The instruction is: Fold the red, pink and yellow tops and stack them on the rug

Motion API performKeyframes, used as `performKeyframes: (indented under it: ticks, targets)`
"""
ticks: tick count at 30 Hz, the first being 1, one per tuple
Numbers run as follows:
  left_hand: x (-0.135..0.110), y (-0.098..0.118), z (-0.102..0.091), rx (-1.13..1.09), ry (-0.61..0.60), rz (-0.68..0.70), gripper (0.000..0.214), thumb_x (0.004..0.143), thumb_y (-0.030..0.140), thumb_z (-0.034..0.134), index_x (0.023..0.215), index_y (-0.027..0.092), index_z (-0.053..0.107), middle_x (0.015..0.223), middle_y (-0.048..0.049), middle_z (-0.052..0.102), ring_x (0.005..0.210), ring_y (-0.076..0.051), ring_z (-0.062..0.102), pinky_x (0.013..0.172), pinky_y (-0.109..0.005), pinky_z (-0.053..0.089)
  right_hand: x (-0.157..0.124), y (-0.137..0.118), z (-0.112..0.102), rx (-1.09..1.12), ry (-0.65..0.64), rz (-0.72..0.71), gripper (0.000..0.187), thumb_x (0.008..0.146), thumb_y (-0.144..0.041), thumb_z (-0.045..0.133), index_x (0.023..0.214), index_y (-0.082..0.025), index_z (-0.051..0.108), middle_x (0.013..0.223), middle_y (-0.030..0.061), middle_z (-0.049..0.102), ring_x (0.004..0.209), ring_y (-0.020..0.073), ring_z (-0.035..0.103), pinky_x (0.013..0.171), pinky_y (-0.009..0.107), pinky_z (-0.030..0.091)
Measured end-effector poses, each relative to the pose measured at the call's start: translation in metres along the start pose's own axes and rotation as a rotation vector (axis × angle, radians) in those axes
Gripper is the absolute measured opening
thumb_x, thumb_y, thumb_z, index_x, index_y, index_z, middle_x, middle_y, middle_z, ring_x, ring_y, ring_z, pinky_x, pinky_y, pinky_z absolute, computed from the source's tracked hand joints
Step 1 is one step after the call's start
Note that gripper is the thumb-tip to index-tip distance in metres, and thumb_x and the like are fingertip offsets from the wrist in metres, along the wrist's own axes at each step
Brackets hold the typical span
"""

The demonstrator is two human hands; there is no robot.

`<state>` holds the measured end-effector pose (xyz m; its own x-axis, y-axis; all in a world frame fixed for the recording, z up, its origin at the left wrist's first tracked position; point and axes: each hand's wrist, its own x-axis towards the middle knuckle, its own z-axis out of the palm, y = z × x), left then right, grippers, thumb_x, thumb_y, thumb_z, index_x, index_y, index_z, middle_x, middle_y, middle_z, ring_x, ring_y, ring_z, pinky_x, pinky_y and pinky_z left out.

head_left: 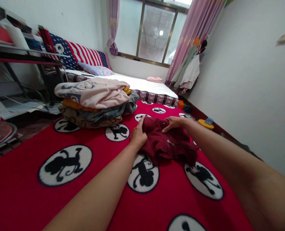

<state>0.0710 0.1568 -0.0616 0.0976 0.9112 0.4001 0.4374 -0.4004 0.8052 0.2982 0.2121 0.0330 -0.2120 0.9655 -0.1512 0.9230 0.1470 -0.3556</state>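
1. So, dark red garment [178, 136] lies bunched on the red blanket [19, 192], right of the clothes pile [94, 99]; metal zipper [170, 142] faces up.
2. Left hand [139, 135]: at garment's left edge, index finger extended along it; can't tell if it grips.
3. Right hand [173, 123]: clamped on garment's far part, thumb on top, other fingers mostly hidden.
4. Hands apart from each other, fabric between.
5. Pile: pale pink piece on top, denim below, well clear of garment.

red blanket [100, 155] bears clothes pile [96, 101], maroon garment [157, 136]
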Motion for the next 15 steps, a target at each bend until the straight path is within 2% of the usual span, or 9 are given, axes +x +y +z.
performKeyframes:
  ticks: [4,7,10,12,14,15]
  targets:
    - [0.004,-0.005,0.002,-0.068,-0.003,0.006,0.091,0.065,0.001,0.055,0.150,0.021,0.030,0.137,-0.0110,0.056,0.118,-0.029,0.058,0.101,-0.038,0.044,-0.033,-0.004,-0.006,0.208,0.082,0.063,0.042,0.028,-0.025,0.091,0.062,-0.023,0.069,0.058,-0.0024,0.067,0.056,0.0187,0.062,0.059,0.029,0.051]
    - [0.007,-0.009,0.004,-0.196,-0.030,-0.011,0.088,0.069,0.010,0.061,0.150,0.017,0.029,0.118,-0.0120,0.068,0.106,-0.026,0.065,0.097,-0.037,0.047,-0.060,-0.011,-0.013,0.423,0.172,0.155,0.046,0.025,-0.013,0.089,0.064,-0.023,0.068,0.059,-0.0015,0.068,0.055,0.0210,0.063,0.057,0.034,0.053]
    - [0.012,-0.011,0.005,-0.377,-0.002,-0.045,0.082,0.077,0.026,0.065,0.148,0.011,0.028,0.101,-0.0111,0.072,0.097,-0.023,0.067,0.093,-0.035,0.048,-0.083,-0.022,-0.028,0.612,0.366,0.140,0.037,0.036,-0.012,0.087,0.065,-0.023,0.067,0.059,-0.0028,0.067,0.052,0.0190,0.062,0.056,0.035,0.056]
    - [0.014,-0.011,0.004,-0.464,0.043,-0.085,0.078,0.081,0.034,0.063,0.147,0.010,0.030,0.096,-0.0100,0.072,0.092,-0.021,0.068,0.088,-0.032,0.049,-0.096,-0.029,-0.045,0.698,0.397,0.172,0.033,0.043,-0.012,0.085,0.069,-0.021,0.067,0.061,-0.0014,0.069,0.053,0.0184,0.063,0.057,0.035,0.057]
    - [0.016,-0.011,0.004,-0.521,0.073,-0.134,0.072,0.085,0.037,0.058,0.146,0.010,0.030,0.092,-0.0087,0.072,0.084,-0.018,0.068,0.078,-0.029,0.051,-0.106,-0.034,-0.064,0.782,0.420,0.221,0.030,0.049,-0.012,0.083,0.073,-0.018,0.067,0.063,0.0016,0.070,0.056,0.0200,0.064,0.060,0.038,0.058]
    - [0.016,-0.011,0.003,-0.548,0.075,-0.156,0.070,0.087,0.036,0.055,0.147,0.011,0.028,0.091,-0.0086,0.072,0.080,-0.017,0.068,0.073,-0.026,0.051,-0.110,-0.035,-0.072,0.823,0.473,0.230,0.027,0.053,-0.014,0.082,0.074,-0.017,0.066,0.064,0.0028,0.070,0.059,0.0210,0.065,0.062,0.040,0.059]
